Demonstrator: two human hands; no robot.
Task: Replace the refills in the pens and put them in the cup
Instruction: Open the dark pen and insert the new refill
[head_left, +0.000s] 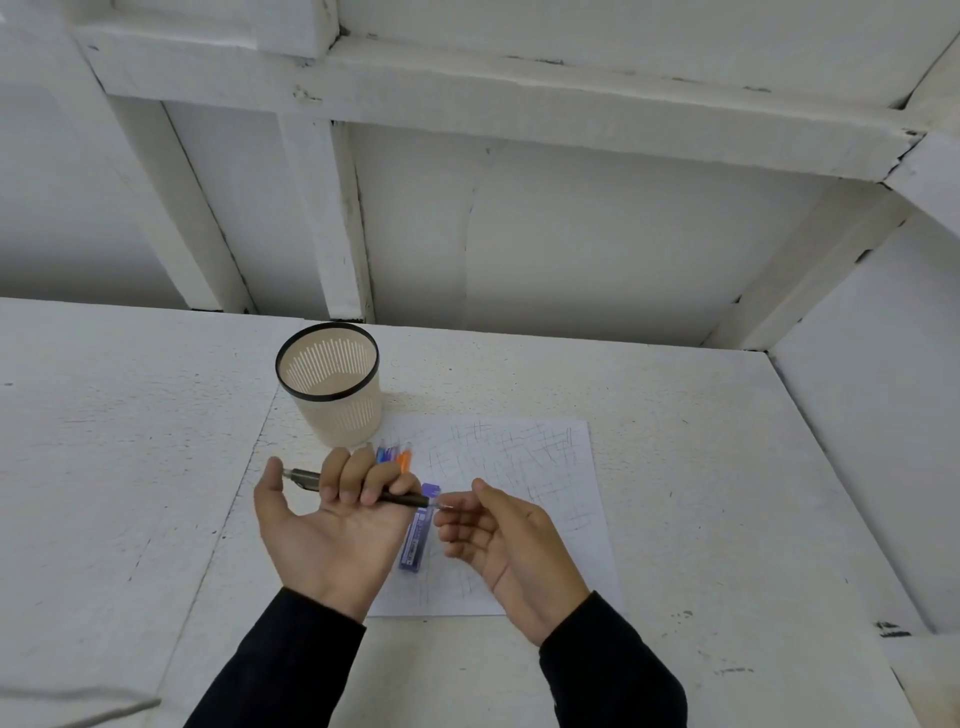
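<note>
One pen (400, 499), one cup (332, 384)

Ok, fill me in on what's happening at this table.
A person in black sleeves is working on a dark pen. The left hand grips its barrel, held level above the table, while the right hand pinches at the tip end. A blue refill pack lies on a scribbled sheet of paper, with a few coloured pens behind the hands. The slotted cup looks empty so far.

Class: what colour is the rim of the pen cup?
Black; the cup itself is beige with slits. The head view shows it.
</note>
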